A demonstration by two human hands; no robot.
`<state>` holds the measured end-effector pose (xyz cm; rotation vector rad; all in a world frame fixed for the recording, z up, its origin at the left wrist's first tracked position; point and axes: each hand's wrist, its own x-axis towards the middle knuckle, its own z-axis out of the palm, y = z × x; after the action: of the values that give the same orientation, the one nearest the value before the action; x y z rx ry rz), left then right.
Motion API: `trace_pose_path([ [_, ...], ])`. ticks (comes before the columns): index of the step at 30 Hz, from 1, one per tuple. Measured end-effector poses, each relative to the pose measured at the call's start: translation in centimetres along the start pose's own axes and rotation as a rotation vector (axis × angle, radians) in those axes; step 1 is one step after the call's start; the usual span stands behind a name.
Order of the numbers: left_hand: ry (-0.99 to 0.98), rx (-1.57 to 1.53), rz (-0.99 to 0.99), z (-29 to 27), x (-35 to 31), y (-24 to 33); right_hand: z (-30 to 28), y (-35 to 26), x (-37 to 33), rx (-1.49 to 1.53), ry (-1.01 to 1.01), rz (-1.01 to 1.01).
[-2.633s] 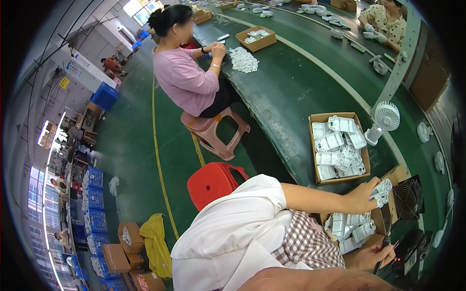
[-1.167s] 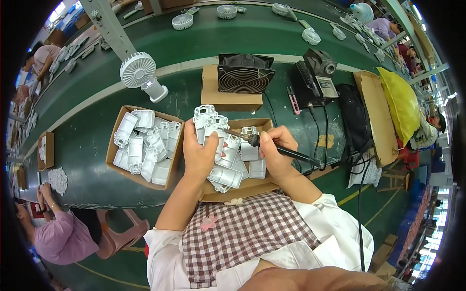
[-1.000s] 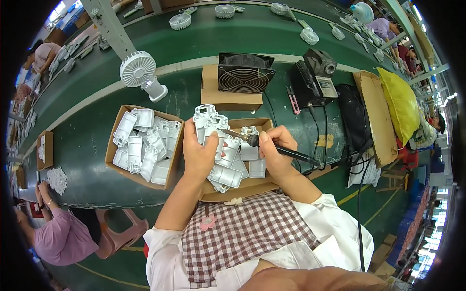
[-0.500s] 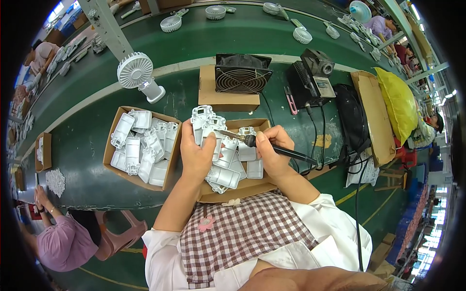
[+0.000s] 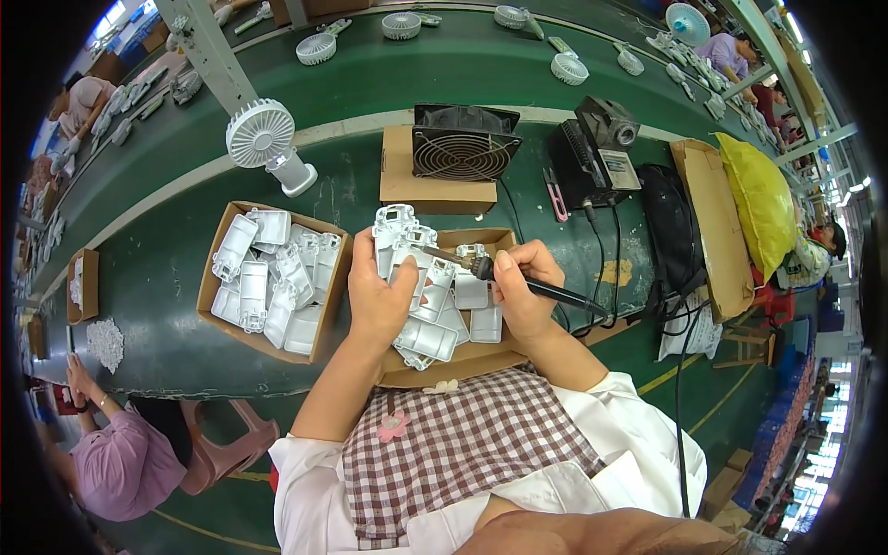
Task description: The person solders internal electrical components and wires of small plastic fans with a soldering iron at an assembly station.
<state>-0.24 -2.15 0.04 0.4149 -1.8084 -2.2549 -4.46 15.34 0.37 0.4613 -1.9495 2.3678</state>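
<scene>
Between the thumb and fingers of my left hand [image 5: 380, 301] is a white plastic casing [image 5: 396, 225], held over a cardboard box [image 5: 402, 375]. More pale casings [image 5: 427, 339] lie loose in that box, partly hidden by my hands. My right hand [image 5: 527, 294] is closed round the black handle of a soldering iron [image 5: 560, 294]. Its metal tip points left and meets the held casing, or comes very close; contact is too small to tell. A second cardboard box [image 5: 319, 344], left of my left hand, holds several similar casings [image 5: 252, 289].
Behind the boxes stand a small white fan [image 5: 262, 134], a black framed fan [image 5: 464, 153] on cardboard, and a black soldering station [image 5: 583, 162]. Pink-handled tweezers [image 5: 556, 196] lie beside the station. Handheld fans [image 5: 401, 26] ride a green conveyor [image 5: 361, 83]. A co-worker [image 5: 125, 462] sits at left.
The handheld fans on the conveyor have moved a little left. My left hand and the casing have shifted slightly right; the soldering iron stays at the casing.
</scene>
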Motion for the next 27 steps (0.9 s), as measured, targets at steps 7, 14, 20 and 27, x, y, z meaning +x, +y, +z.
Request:
trace_pose_path([
  [7,-0.009,0.024,0.036,0.0,0.0,-0.2,0.0,0.2,0.0,-0.027,-0.015,-0.003],
  [14,-0.002,0.027,0.025,0.0,-0.1,0.0,0.2,0.1,0.0,-0.009,-0.015,0.010],
  [20,-0.027,-0.038,-0.059,0.1,-0.2,0.7,0.1,-0.2,0.1,-0.029,-0.018,0.019],
  [27,-0.027,0.287,0.140,-0.2,0.1,-1.0,-0.2,-0.2,-0.1,0.075,0.012,-0.111],
])
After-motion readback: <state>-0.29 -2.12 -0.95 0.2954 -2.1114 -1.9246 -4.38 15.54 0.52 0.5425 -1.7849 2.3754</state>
